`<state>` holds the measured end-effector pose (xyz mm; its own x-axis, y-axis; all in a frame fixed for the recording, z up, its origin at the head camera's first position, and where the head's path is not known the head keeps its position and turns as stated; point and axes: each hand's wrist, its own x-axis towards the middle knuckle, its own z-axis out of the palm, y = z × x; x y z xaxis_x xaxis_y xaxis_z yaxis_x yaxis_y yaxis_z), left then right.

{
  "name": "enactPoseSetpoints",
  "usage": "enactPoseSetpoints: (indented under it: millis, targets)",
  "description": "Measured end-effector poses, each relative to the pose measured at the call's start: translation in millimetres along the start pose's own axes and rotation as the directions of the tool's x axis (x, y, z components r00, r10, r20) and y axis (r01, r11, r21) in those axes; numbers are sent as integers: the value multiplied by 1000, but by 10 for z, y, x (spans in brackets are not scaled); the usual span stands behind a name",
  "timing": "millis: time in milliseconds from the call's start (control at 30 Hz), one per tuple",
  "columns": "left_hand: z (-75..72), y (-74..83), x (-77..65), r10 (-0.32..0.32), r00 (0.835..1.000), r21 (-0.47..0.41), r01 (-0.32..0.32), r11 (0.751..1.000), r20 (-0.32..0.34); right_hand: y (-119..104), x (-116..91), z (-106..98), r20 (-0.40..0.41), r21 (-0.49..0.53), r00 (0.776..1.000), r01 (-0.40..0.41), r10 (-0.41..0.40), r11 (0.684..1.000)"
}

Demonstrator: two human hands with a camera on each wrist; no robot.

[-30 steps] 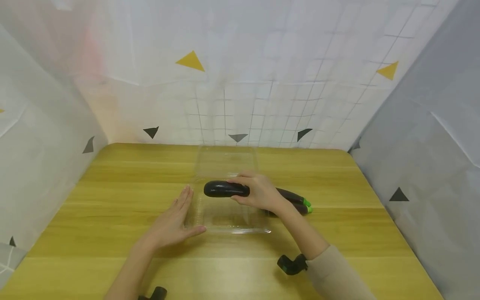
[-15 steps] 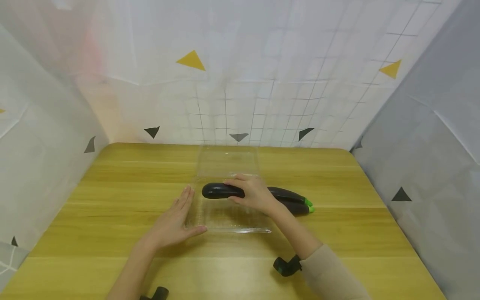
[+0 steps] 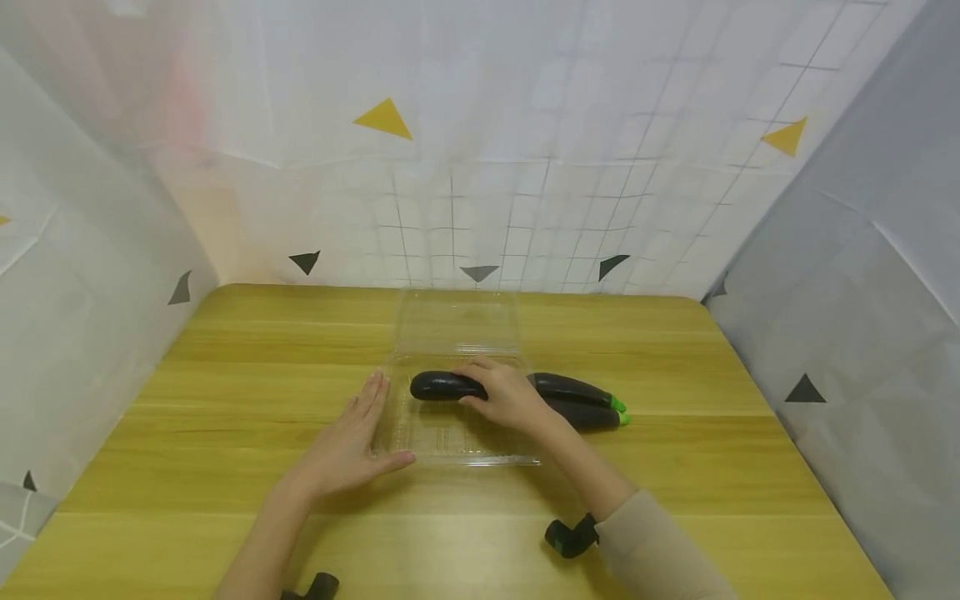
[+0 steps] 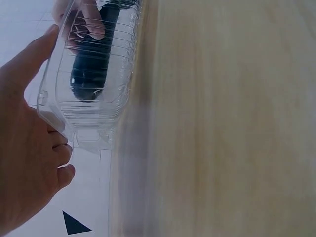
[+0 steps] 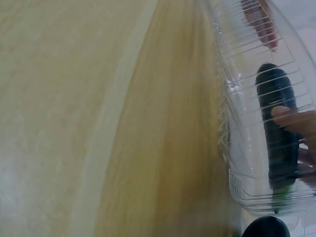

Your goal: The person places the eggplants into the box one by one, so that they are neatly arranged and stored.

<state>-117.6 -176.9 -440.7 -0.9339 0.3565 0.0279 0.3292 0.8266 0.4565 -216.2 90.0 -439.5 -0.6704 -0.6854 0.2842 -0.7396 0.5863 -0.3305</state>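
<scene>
A clear plastic clamshell container (image 3: 465, 446) lies with its lid (image 3: 457, 321) laid back toward the wall. My right hand (image 3: 506, 396) holds a dark eggplant (image 3: 433, 386) lengthwise over the container's base. Through the clear wall in the right wrist view, the thumb presses the eggplant (image 5: 277, 86) and its green stem shows. At the container's left side rests my left hand (image 3: 345, 442), fingers straight and thumb along the near left corner. Two more eggplants (image 3: 573, 389) lie together right of the container, green stems pointing right; my right hand partly covers them.
The wooden table (image 3: 225, 400) spreads around the container. Pale sheets hang behind it and along both sides, the back sheet (image 3: 465, 167) carrying a grid and triangles. Black wrist devices (image 3: 572, 537) sit under both wrists.
My right hand has lowered the eggplant toward the container's base, shifting slightly left and nearer. My left hand stays at the container's side.
</scene>
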Motion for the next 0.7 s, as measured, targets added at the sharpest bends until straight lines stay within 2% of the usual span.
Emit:
enactPoseSetpoints:
  millis: [233, 433, 700]
  targets:
    - [1, 4, -3, -7, 1000, -8, 7, 1000, -1, -16, 29, 46, 46, -59, 999, -24, 27, 998]
    - [8, 0, -3, 1, 1000, -5, -1, 1000, -3, -20, 43, 62, 78, -48, 997, -25, 28, 999]
    - [-5, 9, 2, -1, 1000, -8, 1, 1000, -5, -39, 47, 65, 94, -67, 991, -87, 94, 994]
